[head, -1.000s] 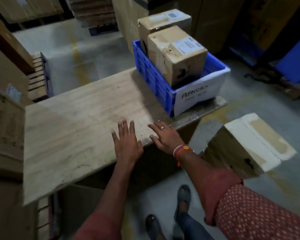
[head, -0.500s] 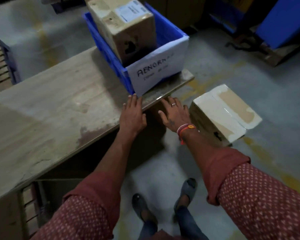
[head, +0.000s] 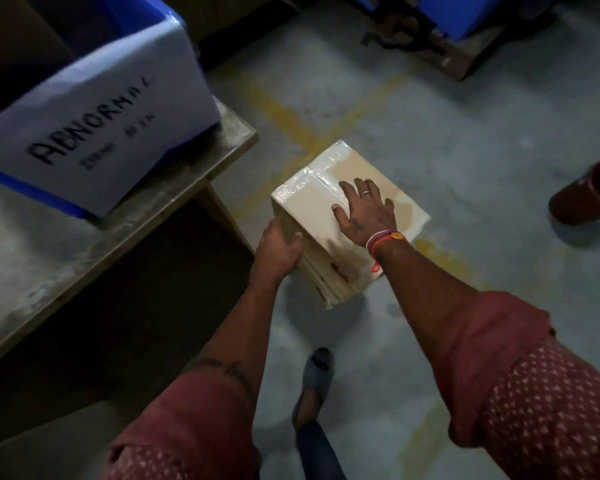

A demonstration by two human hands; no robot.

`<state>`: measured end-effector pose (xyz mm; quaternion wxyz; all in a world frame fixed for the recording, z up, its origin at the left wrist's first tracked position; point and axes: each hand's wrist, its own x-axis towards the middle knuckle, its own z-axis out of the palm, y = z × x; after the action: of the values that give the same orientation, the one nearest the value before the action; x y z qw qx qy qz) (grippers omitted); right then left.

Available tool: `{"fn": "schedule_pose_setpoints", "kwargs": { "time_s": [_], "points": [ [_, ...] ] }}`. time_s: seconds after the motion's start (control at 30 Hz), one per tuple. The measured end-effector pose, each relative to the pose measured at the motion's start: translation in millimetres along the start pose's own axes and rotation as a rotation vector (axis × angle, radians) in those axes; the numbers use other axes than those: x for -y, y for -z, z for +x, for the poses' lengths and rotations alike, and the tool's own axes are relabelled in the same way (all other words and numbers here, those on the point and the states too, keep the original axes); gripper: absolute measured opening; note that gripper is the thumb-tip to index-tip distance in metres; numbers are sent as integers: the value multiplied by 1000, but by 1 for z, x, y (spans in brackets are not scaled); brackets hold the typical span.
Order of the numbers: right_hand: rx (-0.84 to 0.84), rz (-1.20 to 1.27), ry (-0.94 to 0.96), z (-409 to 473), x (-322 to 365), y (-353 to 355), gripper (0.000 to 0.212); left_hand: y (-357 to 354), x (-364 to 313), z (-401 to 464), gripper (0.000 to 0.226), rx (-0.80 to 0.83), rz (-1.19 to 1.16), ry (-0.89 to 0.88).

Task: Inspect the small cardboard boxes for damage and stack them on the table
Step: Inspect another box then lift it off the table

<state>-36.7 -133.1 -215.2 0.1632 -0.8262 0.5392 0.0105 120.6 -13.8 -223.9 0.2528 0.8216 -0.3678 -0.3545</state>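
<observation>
A small cardboard box point(head: 312, 206) with a taped top sits on the concrete floor, just right of the wooden table point(head: 160, 202). My left hand point(head: 279, 244) grips the box's near left side, fingers curled around its edge. My right hand point(head: 364, 206) lies flat on the box's top, fingers spread. The box's near side shows a dark hole or tear low down.
A blue crate point(head: 21, 181) with a white paper sign reading "ABNORMAL" stands at the table's right end. Yellow floor markings run under the box. A brown round object point(head: 586, 194) sits at the right edge. Dark pallets and blue items lie at the top right.
Both hands left the table edge and dropped to the box on the floor. The view has swung down and right, closer to the box.
</observation>
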Motion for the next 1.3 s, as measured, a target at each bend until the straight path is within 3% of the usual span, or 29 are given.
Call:
{"fn": "schedule_pose_setpoints", "kwargs": {
  "time_s": [0.2, 0.37, 0.6, 0.77, 1.0, 1.3],
  "points": [
    [41, 52, -64, 62, -48, -15, 63, -47, 3, 27, 80, 75, -368, 325],
    [112, 192, -308, 96, -69, -28, 69, -57, 5, 43, 89, 144, -581, 501],
    [35, 180, -381, 96, -72, -26, 62, -78, -3, 41, 100, 263, -724, 486],
    [4, 167, -367, 70, -63, -6, 54, -74, -2, 12, 85, 271, -779, 484],
    [-54, 283, -357, -12, -31, 16, 42, -22, 9, -46, 84, 162, -760, 443],
    [-17, 548, -325, -131, 78, 34, 41, 93, 65, -159, 81, -15, -655, 392]
  ]
}}
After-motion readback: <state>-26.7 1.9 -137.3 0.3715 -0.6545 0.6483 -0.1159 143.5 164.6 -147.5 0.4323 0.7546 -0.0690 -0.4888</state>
